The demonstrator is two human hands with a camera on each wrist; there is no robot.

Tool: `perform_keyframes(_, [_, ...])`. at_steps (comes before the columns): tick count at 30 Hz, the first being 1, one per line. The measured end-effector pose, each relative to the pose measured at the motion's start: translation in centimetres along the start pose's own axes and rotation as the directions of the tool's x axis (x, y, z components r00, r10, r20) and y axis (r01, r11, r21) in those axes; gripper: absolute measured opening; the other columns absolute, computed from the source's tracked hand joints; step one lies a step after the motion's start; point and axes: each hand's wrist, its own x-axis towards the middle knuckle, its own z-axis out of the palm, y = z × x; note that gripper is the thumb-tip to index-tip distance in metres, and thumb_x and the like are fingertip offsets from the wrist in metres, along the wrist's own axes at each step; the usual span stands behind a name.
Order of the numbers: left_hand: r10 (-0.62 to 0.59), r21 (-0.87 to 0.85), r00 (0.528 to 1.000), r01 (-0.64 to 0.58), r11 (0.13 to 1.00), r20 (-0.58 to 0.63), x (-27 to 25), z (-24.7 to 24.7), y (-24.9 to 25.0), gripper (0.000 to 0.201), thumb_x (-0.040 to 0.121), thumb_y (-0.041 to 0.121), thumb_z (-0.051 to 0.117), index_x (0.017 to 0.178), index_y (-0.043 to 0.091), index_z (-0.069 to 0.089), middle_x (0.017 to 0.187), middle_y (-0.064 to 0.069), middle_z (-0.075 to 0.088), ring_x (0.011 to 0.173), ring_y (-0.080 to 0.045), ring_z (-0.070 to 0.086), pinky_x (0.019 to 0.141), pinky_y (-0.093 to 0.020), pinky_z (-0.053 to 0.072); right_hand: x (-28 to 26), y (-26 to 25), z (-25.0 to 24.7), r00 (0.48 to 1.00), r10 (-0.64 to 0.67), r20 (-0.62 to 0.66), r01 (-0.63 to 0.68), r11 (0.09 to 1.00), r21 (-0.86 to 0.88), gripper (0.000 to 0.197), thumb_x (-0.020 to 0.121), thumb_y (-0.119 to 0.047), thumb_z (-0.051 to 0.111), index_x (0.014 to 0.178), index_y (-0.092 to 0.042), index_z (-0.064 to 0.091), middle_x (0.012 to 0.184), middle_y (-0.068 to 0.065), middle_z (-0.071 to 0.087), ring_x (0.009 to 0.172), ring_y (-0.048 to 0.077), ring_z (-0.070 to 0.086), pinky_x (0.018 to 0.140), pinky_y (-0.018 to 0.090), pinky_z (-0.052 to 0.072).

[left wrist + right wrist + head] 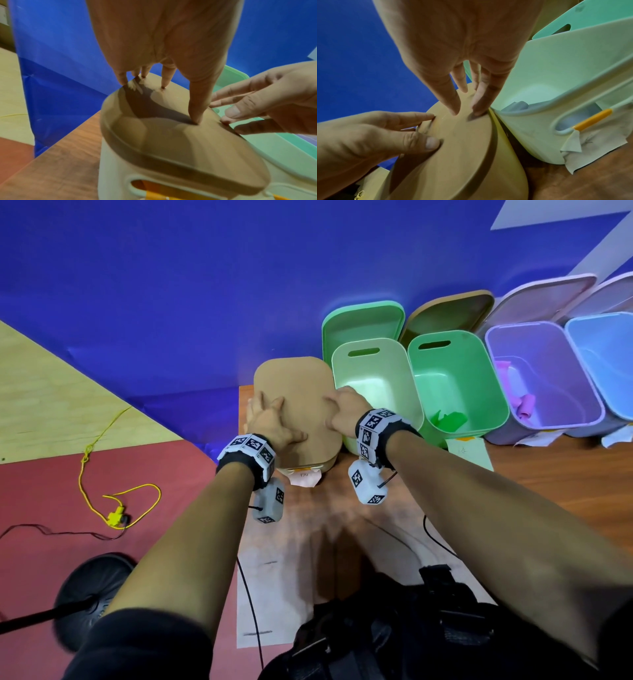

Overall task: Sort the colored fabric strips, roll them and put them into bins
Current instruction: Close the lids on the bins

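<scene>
Forearms reach out from the near edge over the wooden worktop [534,474]. Left hand [270,422] lies on the flat tan plastic lid [294,392] of the cream rectangular bin [118,169], fingers [199,108] spread and straight, tips pressing down on the lid top; nothing gripped. Right hand [346,409] rests at the lid's right edge, fingers [453,97] extended, tips on the lid; nothing held either. Lid sits on the bin, which stands at the far left end of the bin row, a paper tag at its near handle slot.

Just right, touching or nearly so: pale green open bin [376,385], grey rolled pieces [517,106] inside per right wrist view. Next right, brighter green open bin [459,385] with green fabric strips [448,419] at the bottom. Then lilac open bin [544,378] holding pink-purple fabric rolls [524,405]. Light blue bin [606,361] at far right, contents not visible. Loose lids lean behind the row against the blue backdrop [171,302].

Left of the worktop, on the floor: yellow cord [102,501].
</scene>
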Motion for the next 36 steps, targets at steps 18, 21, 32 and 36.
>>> perform_keyframes(18, [0.014,-0.011,0.999,-0.013,1.0,0.045,3.5,0.1,-0.3,0.112,0.069,0.044,0.087,0.156,0.025,0.018,0.162,-0.011,-0.023,0.15,-0.031,-0.018,0.122,-0.039,0.006,2.9,0.7,-0.1,0.999,-0.005,0.044,0.0,0.994,0.105,0.075,0.089,-0.002,0.062,0.155,-0.014,0.031,0.166,-0.006,0.015,0.149,0.016,0.026,0.113,0.018,0.021])
perform_keyframes(21, [0.018,0.001,0.999,-0.018,1.0,0.044,3.9,-0.1,-0.3,0.111,0.07,0.044,0.086,0.156,0.026,0.019,0.162,-0.012,-0.023,0.15,-0.031,-0.018,0.122,-0.039,0.006,3.3,0.8,-0.4,0.999,-0.012,0.046,0.008,0.996,0.089,0.072,0.088,-0.003,0.063,0.154,-0.017,0.036,0.165,-0.008,0.016,0.149,0.016,0.025,0.12,0.024,0.02])
perform_keyframes(32, [-0.034,0.074,0.996,0.028,0.997,0.081,6.5,-1.0,0.0,0.114,0.065,0.048,0.088,0.153,0.029,0.019,0.162,-0.013,-0.022,0.15,-0.035,-0.016,0.124,-0.046,0.008,4.1,0.5,-2.0,1.0,-0.006,0.02,0.003,0.989,0.145,0.06,0.089,-0.001,0.056,0.147,-0.015,0.046,0.152,0.005,0.045,0.136,0.024,0.046,0.112,0.032,0.038])
perform_keyframes(36, [-0.026,0.091,0.998,0.021,0.996,0.049,6.2,-1.2,2.2,0.102,0.067,0.054,0.084,0.149,0.024,0.03,0.158,-0.017,0.012,0.148,-0.04,0.007,0.12,-0.045,0.022,3.0,1.4,-3.2,0.998,0.052,-0.042,-0.041,0.974,0.223,0.06,0.086,-0.006,0.055,0.142,-0.027,0.053,0.117,0.006,0.066,0.098,0.024,0.063,0.076,0.025,0.048])
